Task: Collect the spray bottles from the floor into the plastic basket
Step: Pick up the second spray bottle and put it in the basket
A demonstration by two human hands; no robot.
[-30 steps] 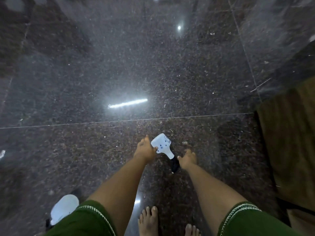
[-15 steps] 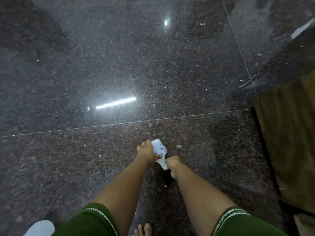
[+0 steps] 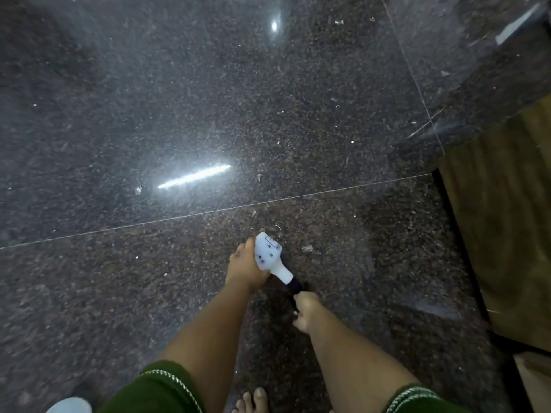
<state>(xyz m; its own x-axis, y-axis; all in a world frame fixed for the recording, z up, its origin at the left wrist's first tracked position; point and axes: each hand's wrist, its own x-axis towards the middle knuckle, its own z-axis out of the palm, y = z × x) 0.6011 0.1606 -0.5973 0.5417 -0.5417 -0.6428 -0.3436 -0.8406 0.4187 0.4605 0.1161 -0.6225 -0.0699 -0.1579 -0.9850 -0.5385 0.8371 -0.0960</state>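
White plastic shows between two bare hands: a spray bottle with small dark blue spots and a label near its base. Its body points away from the person, and its narrow neck runs back to a dark spray head at the near end. The left hand wraps the left side of the body, fingers curled under and around it and the thumb side up, so the bottle is held firmly there. The right hand is closed into a fist just behind the dark spray head, touching or gripping its near end; the fingers are curled tight, but whether they actually clamp the trigger is hard to tell, since the fist hides that part. The bottle sits tilted, base beyond the left fingertips and neck slanting down toward the right knuckles.

Under both hands lies a dark, polished speckled stone floor, with thin joint lines and a bright strip of reflected light well beyond the fingers. Dark green sleeves with pale trim cover the upper arms. Bare toes show below, between the forearms. A second white object peeks in at the lower left edge, well apart from the left hand. A brown wooden surface stands off to the right of the right hand.
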